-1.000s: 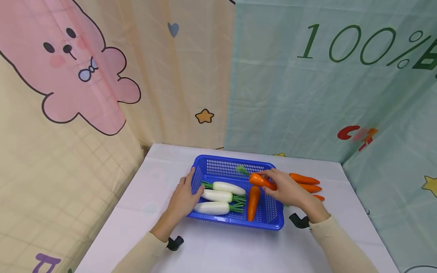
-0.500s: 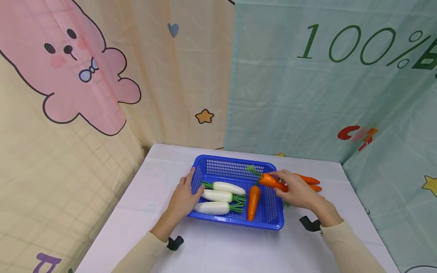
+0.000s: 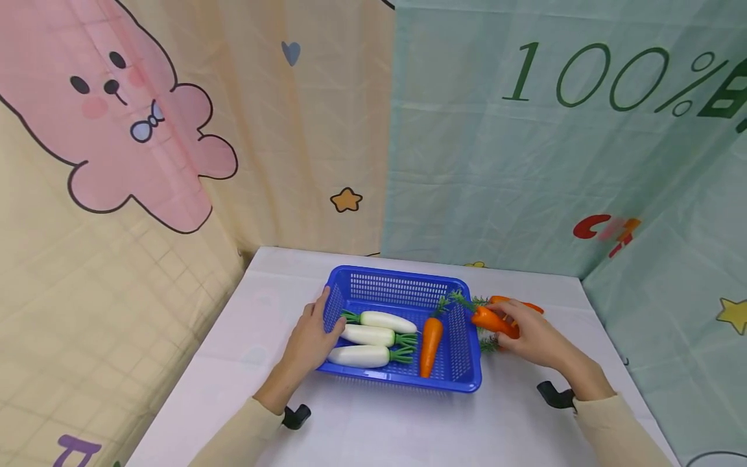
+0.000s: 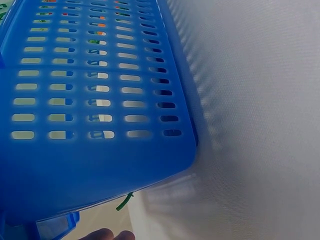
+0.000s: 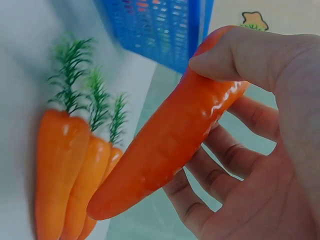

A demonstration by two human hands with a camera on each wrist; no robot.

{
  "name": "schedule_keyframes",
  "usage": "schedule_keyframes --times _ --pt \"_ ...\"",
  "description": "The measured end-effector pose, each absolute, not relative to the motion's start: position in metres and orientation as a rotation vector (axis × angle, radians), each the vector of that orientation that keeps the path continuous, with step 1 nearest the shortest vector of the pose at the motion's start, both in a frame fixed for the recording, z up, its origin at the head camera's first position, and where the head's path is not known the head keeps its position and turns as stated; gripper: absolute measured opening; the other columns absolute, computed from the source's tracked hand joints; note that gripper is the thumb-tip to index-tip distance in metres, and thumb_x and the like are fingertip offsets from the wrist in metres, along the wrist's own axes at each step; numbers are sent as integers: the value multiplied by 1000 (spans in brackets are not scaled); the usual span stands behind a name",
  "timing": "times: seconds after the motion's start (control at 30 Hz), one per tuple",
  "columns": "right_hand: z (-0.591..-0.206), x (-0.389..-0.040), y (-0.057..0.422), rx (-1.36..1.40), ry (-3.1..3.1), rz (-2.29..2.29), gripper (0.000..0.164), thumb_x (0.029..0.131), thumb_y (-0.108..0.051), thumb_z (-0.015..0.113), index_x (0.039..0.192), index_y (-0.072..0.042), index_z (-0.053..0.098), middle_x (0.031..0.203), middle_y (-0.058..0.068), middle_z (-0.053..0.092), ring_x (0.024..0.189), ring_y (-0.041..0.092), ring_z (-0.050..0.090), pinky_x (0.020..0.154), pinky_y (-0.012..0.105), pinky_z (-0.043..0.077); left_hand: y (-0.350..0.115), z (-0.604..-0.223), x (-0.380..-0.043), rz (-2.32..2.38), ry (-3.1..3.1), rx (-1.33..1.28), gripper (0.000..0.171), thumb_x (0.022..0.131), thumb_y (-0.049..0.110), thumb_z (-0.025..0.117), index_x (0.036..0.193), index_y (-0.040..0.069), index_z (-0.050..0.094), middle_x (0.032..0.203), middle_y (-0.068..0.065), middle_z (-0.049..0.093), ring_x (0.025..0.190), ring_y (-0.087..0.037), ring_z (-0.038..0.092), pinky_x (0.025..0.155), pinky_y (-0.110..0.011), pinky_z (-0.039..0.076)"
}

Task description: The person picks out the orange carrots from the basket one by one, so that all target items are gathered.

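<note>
My right hand point(image 3: 528, 331) holds an orange carrot point(image 3: 490, 319) just past the right rim of the blue plastic basket point(image 3: 403, 384). In the right wrist view, the thumb and fingers pinch this carrot point(image 5: 160, 135) near its thick end, its tip slanting down. My left hand point(image 3: 311, 337) holds the basket's left rim, thumb over the inner side; in the left wrist view the basket wall point(image 4: 100, 165) hides most of it. Inside the basket lie three white radishes point(image 3: 373, 356) with green stems and one carrot point(image 3: 430, 344) with a leafy top.
Three carrots point(image 5: 62, 165) lie side by side on the white tabletop point(image 3: 373, 428), right of the basket, partly covered by my right hand in the head view. Printed curtains point(image 3: 315, 149) stand behind and beside the table. A black mount sits at each wrist.
My right hand has carried its carrot from above the basket rightward past the rim, toward the carrots on the table. My left hand has stayed on the basket.
</note>
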State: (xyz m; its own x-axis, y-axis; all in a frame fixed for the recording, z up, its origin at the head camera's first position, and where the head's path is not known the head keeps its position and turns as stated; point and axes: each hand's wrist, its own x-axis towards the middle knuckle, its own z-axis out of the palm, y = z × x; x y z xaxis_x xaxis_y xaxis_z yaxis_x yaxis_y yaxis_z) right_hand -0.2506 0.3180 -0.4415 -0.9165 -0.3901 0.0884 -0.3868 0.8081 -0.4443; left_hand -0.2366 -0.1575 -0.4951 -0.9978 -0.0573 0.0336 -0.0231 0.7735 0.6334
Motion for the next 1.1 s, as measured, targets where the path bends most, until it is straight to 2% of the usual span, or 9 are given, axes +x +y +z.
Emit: schedule_keyframes --times 0.13,0.3,0.57,0.67,0.8,0.93,1.1 --pt "-448 -247 334 -620 2992 -741 56 96 -5 91 148 -1 71 138 21 78 112 33 73 100 65 69 -158 -496 -237 -1042 -2909 60 89 117 45 66 189 19 21 174 -36 48 156 -60 59 122 -79 54" --pt "-458 -245 348 -573 2994 -742 55 95 -2 93 145 -1 71 133 19 79 115 33 75 102 64 69 -159 -497 -238 -1035 -2910 55 89 117 46 65 189 19 20 174 -36 48 156 -61 59 122 -80 54" --pt "-472 -239 367 -522 3008 -721 52 92 -1 95 140 -2 73 134 17 79 111 26 73 93 39 69 -159 -498 -239 -1032 -2910 59 88 118 45 64 189 19 19 173 -36 49 154 -61 60 121 -81 54" --pt "-478 -237 371 -473 2999 -726 54 90 0 96 139 -3 72 135 19 79 117 36 74 102 51 71 -159 -498 -239 -1035 -2911 59 88 117 46 64 189 19 20 173 -36 49 153 -60 61 121 -80 55" --pt "-484 -235 375 -416 2989 -708 58 89 1 97 142 -3 72 141 26 76 125 47 73 108 71 65 -159 -497 -237 -1038 -2911 62 89 117 45 65 189 20 19 173 -36 48 154 -60 61 121 -81 54" --pt "-489 -234 379 -391 2983 -679 60 89 0 98 143 2 72 140 27 77 122 45 74 104 68 68 -159 -496 -237 -1034 -2916 61 89 117 46 64 189 20 18 174 -36 48 155 -60 59 122 -81 53" --pt "-494 -233 380 -362 2969 -659 61 89 -2 98 143 3 72 139 26 78 125 48 73 107 70 66 -159 -496 -237 -1037 -2916 59 89 118 46 64 189 20 18 175 -36 47 156 -61 59 122 -81 53"
